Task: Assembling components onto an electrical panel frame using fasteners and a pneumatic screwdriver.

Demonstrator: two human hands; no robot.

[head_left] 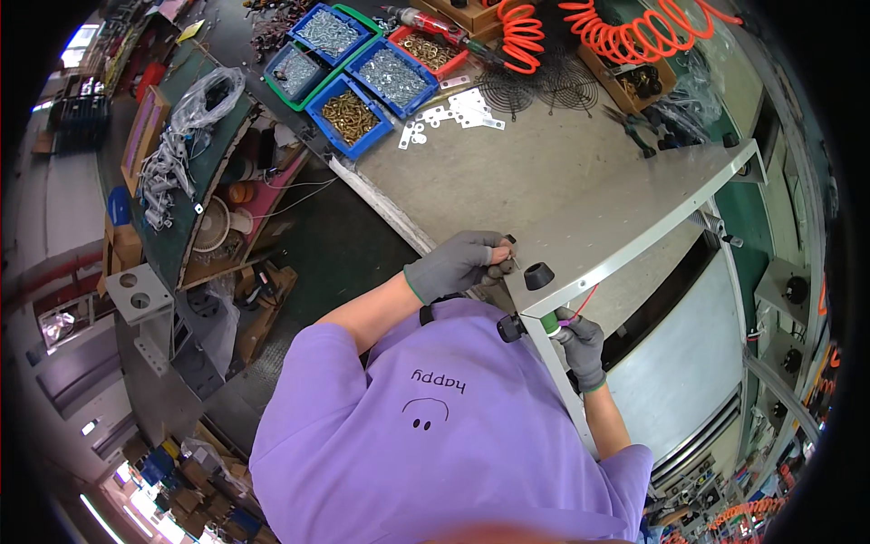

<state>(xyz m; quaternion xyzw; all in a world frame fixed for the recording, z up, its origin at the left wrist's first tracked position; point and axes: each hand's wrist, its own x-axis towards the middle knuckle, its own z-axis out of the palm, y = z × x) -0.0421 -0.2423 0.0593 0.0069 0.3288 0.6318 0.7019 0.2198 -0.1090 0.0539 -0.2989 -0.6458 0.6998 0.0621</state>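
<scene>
A grey metal housing (pixel 625 213) stands tilted on the bench in front of me, with a black rubber foot (pixel 538 276) at its near corner and a black knob (pixel 511 327) on its near side. My left hand (pixel 460 264), in a grey glove with bare fingertips, is closed in a pinch beside that corner; a small item between the fingertips is too small to name. Inside the housing's edge, my gloved right hand (pixel 583 348) is closed around a green cylindrical part (pixel 550 323). A pink-purple wire (pixel 587 301) runs next to it. The right fingertips are partly hidden.
Blue bins (pixel 391 77) of screws and small hardware stand at the far left of the bench, near flat white metal pieces (pixel 468 109). Beyond lie a red power screwdriver (pixel 426 24), black fan guards (pixel 544 86), pliers (pixel 634 130) and coiled orange air hoses (pixel 634 32).
</scene>
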